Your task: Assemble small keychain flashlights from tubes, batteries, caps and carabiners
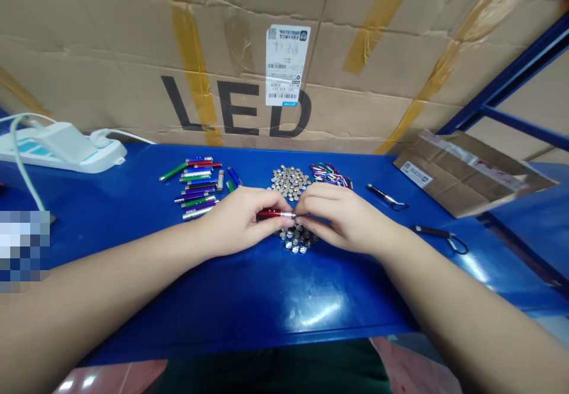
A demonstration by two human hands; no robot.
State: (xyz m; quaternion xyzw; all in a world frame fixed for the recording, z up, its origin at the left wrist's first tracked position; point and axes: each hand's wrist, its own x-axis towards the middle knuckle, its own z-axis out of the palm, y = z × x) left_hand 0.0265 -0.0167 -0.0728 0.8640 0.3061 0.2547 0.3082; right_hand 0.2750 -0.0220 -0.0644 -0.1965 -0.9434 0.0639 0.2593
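My left hand (235, 219) is closed around a small red metal tube (272, 213), held level over the blue table (267, 299). My right hand (342, 216) pinches at the tube's silver open end, fingers pressed together; what they hold there is too small to name. Directly under both hands lies a small pile of silver button cells (297, 240). A larger pile of button cells (290, 181) sits just behind.
Several coloured tubes (198, 188) lie in a pile at left. Coloured clips (331, 175) lie behind my right hand. Two black tubes with clips (386, 197) (438, 234) lie at right. A white power strip (62, 148) sits far left, a cardboard wall (284, 56) behind.
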